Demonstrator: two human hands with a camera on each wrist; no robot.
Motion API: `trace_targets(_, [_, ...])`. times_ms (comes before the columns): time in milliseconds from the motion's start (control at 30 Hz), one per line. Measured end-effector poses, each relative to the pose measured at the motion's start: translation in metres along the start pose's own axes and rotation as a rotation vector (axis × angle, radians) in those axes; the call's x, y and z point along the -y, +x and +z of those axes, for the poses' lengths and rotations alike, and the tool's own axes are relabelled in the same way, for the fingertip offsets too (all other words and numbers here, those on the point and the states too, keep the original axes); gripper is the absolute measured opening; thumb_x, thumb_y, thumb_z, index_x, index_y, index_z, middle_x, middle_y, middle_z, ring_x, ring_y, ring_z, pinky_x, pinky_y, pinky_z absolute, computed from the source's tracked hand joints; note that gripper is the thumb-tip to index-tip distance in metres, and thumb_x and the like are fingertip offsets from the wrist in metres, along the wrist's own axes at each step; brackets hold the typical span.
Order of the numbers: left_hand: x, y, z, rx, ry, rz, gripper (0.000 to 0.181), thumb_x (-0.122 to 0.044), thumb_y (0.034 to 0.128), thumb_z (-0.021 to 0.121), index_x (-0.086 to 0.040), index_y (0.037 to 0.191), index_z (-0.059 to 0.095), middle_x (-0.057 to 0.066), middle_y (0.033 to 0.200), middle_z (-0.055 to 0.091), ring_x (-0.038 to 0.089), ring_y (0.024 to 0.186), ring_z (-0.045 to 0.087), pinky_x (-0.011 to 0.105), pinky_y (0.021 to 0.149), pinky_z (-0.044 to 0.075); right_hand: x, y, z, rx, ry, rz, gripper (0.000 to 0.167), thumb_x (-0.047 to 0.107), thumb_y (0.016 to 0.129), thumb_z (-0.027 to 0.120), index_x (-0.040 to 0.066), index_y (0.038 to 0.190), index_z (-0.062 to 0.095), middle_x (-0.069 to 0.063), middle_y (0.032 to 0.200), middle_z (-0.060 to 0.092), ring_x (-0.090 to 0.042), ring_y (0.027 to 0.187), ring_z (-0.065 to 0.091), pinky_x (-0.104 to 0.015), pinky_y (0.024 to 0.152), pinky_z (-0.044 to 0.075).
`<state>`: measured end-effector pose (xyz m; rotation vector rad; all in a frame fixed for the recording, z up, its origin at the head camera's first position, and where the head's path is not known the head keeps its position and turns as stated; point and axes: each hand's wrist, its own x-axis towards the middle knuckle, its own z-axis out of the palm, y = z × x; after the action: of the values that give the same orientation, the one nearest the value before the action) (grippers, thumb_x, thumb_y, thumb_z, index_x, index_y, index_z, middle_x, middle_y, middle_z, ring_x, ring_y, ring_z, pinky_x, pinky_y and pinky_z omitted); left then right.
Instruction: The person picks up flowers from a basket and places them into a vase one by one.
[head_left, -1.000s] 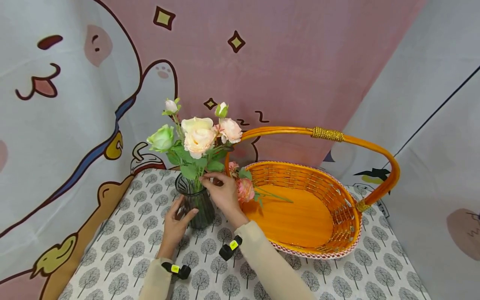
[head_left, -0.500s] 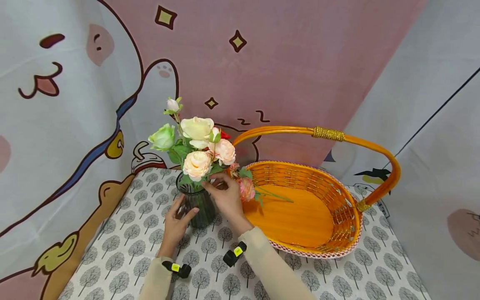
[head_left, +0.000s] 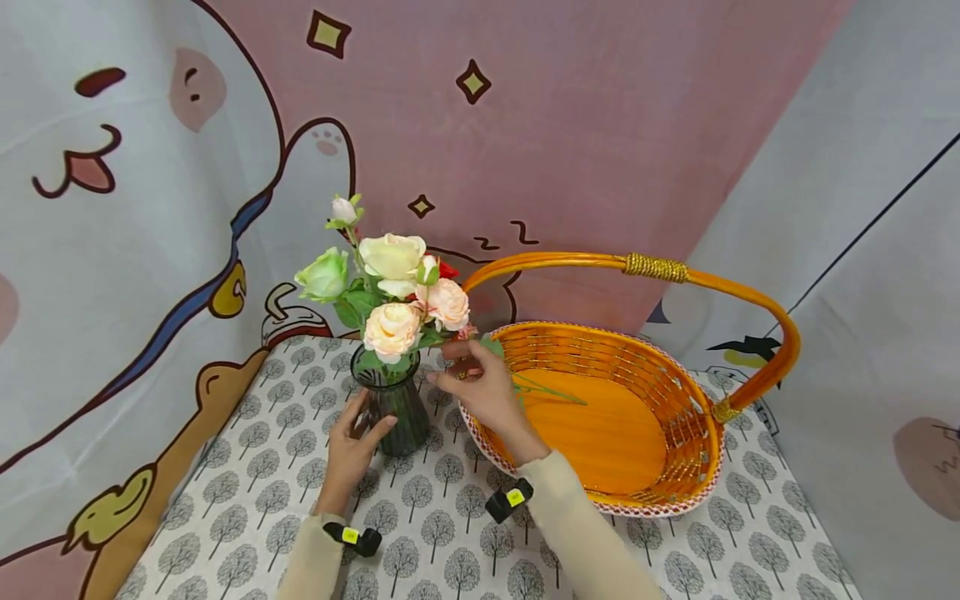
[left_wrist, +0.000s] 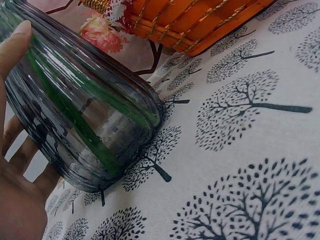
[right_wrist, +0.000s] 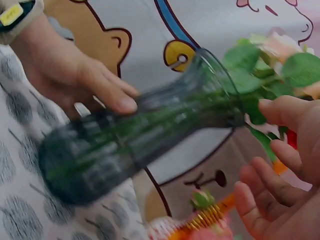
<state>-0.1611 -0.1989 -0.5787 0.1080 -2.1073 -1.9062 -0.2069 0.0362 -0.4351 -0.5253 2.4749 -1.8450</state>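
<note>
My left hand (head_left: pixel 348 450) grips a grey ribbed glass vase (head_left: pixel 405 423) from its left side, thumb across the front. Green stems (left_wrist: pixel 70 115) stand in it, seen through the glass. Above its mouth are a peach rose (head_left: pixel 392 329), a cream rose (head_left: pixel 392 255), a pale green rose (head_left: pixel 322 276), a light pink flower (head_left: pixel 448 303) and buds; a red bloom (head_left: pixel 447 270) shows partly behind. My right hand (head_left: pixel 491 396) is between vase and basket, its fingers loosely bent and holding nothing. In the right wrist view it is just beside the vase's mouth and leaves (right_wrist: pixel 242 65).
An orange woven basket (head_left: pixel 600 454) with a tall arched handle (head_left: pixel 656 267) stands to the right. A flower stem (head_left: pixel 551 390) lies in it; its pink bloom (left_wrist: pixel 102 32) shows in the left wrist view. A tree-print cloth (head_left: pixel 420 517) covers the table; printed curtains (head_left: pixel 585 125) hang behind.
The peach rose and the light pink flower with its bud have sunk lower over the vase. My right hand has let go of the stem and shifted right. The left hand has stayed put.
</note>
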Motion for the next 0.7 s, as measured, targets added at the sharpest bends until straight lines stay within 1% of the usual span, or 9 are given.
trace_targets(167, [-0.001, 0.000, -0.001, 0.008, -0.001, -0.012, 0.080, -0.021, 0.0928, 0.079, -0.015, 0.160, 0.037, 0.007, 0.160, 0.042, 0.027, 0.150, 0.037, 0.059, 0.127, 0.028, -0.005, 0.000, -0.024, 0.035, -0.035, 0.003, 0.045, 0.031, 0.089, 0.082, 0.019, 0.129, 0.067, -0.009, 0.127, 0.068, -0.026, 0.106, 0.065, -0.036, 0.089, 0.057])
trace_targets(267, [-0.001, 0.000, -0.001, 0.012, 0.002, -0.019, 0.081, -0.023, 0.0925, 0.079, -0.015, 0.160, 0.036, 0.006, 0.161, 0.040, 0.027, 0.151, 0.036, 0.058, 0.128, 0.027, -0.011, 0.001, -0.039, 0.051, -0.044, 0.016, 0.047, 0.028, 0.090, 0.081, 0.019, 0.133, 0.065, -0.011, 0.130, 0.066, -0.028, 0.111, 0.064, -0.041, 0.094, 0.058])
trace_targets(400, [0.000, 0.000, -0.001, 0.013, 0.001, -0.030, 0.082, -0.025, 0.0921, 0.080, -0.016, 0.161, 0.035, 0.006, 0.162, 0.038, 0.026, 0.151, 0.035, 0.057, 0.128, 0.027, -0.019, 0.002, -0.060, 0.082, -0.068, 0.022, 0.046, 0.025, 0.093, 0.077, 0.020, 0.136, 0.063, -0.010, 0.137, 0.063, -0.033, 0.121, 0.062, -0.049, 0.104, 0.055])
trace_targets(500, [-0.001, 0.000, -0.001, 0.013, 0.004, -0.035, 0.083, -0.025, 0.0919, 0.080, -0.015, 0.161, 0.035, 0.006, 0.163, 0.037, 0.027, 0.151, 0.035, 0.057, 0.128, 0.028, -0.026, 0.004, -0.074, 0.099, -0.106, 0.039, 0.050, 0.025, 0.095, 0.075, 0.017, 0.141, 0.059, -0.012, 0.142, 0.060, -0.037, 0.123, 0.061, -0.054, 0.106, 0.053])
trace_targets(600, [-0.001, 0.000, -0.001, 0.012, 0.005, -0.032, 0.082, -0.024, 0.0917, 0.080, -0.015, 0.161, 0.036, 0.007, 0.163, 0.038, 0.028, 0.151, 0.035, 0.058, 0.127, 0.028, -0.032, 0.005, -0.087, 0.101, -0.138, 0.064, 0.052, 0.027, 0.095, 0.075, 0.016, 0.143, 0.056, -0.012, 0.144, 0.058, -0.037, 0.124, 0.060, -0.054, 0.106, 0.053])
trace_targets(700, [-0.001, 0.000, -0.001, 0.012, 0.003, -0.029, 0.082, -0.024, 0.0916, 0.080, -0.014, 0.161, 0.036, 0.007, 0.162, 0.039, 0.028, 0.151, 0.035, 0.058, 0.127, 0.028, -0.040, 0.008, -0.098, 0.094, -0.164, 0.082, 0.052, 0.029, 0.095, 0.075, 0.018, 0.143, 0.056, -0.011, 0.144, 0.058, -0.036, 0.126, 0.059, -0.054, 0.107, 0.053])
